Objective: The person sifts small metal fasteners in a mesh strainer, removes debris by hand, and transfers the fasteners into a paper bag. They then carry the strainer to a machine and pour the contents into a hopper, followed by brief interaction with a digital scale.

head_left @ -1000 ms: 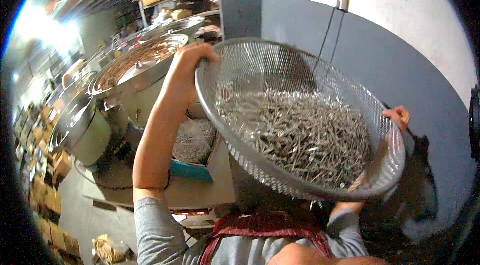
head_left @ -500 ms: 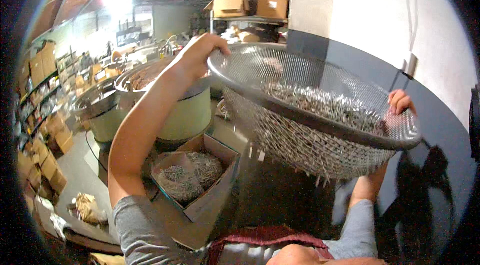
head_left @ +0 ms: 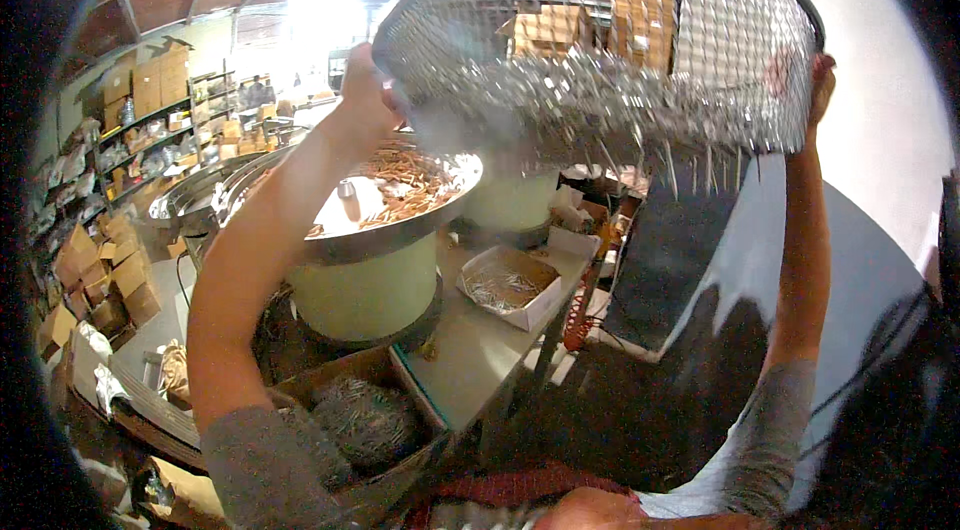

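A round wire-mesh basket [head_left: 745, 25] with a dark rim is held up high in front of me. Thin silvery metal pins [head_left: 610, 95], like nails, lie heaped in it, and several poke out through the mesh underneath. My left hand [head_left: 368, 95] is closed on the basket's left side, its fingers partly hidden and blurred. On the opposite side my right hand [head_left: 822, 88] grips the basket, fingers curled at the mesh. Below my left arm stands an open cardboard box [head_left: 425, 385] with a clear bag of metal pieces [head_left: 365, 420] inside.
A pale green drum [head_left: 370, 285] carries a wide metal bowl of copper-coloured pieces [head_left: 410, 185]. A small white box [head_left: 545, 308] of metal pins sits on the bench [head_left: 470, 360]. Shelves with cartons [head_left: 150, 80] stand far left; a white-and-grey wall [head_left: 880, 220] rises at right.
Both hands have raised the basket, bringing its underside into view. The view has shifted so that more of the bench, the bowl and the white box shows.
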Demonstrator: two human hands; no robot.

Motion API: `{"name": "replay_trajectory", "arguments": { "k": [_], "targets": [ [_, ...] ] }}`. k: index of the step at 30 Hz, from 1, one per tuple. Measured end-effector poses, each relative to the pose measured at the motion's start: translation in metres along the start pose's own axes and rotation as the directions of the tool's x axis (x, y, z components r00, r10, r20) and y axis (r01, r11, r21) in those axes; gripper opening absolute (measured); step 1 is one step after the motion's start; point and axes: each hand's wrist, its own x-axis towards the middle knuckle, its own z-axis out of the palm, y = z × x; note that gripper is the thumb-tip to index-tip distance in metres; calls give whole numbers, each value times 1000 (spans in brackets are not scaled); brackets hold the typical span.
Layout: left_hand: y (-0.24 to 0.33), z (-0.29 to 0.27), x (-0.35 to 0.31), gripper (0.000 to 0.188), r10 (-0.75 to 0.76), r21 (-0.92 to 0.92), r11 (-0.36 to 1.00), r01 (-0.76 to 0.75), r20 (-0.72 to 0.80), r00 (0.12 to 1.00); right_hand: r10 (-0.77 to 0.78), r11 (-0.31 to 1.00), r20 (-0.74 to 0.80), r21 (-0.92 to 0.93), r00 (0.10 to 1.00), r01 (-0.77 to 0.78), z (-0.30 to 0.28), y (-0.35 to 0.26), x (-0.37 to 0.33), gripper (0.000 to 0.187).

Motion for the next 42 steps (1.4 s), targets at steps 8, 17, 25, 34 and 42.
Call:
{"name": "replay_trajectory", "arguments": {
  "k": [8, 17, 25, 34, 42],
  "targets": [
    [-59, -2, 74, 32, 78, 295, 956, -8, -226, 971, 243, 968, 95, 34, 965, -247, 88, 159, -6, 64],
    [-158, -17, 168, 42, 77, 596, 729, 338, -561, 824, 231, 943, 74, 228, 970, -242, 165, 330, -22, 53],
    [-195, -39, 208, 53, 143, 614, 632, 474, -693, 706, 376, 833, 229, 340, 898, -436, 212, 459, -74, 53],
    [-195, -65, 237, 48, 92, 620, 413, 667, -757, 647, 547, 436, 636, 338, 544, -834, 262, 533, -157, 60],
    [-223, -119, 228, 52, -278, 270, 695, 667, -754, 594, 473, -11, 834, 329, 285, -944, 253, 504, -260, 67]
  ]
}}
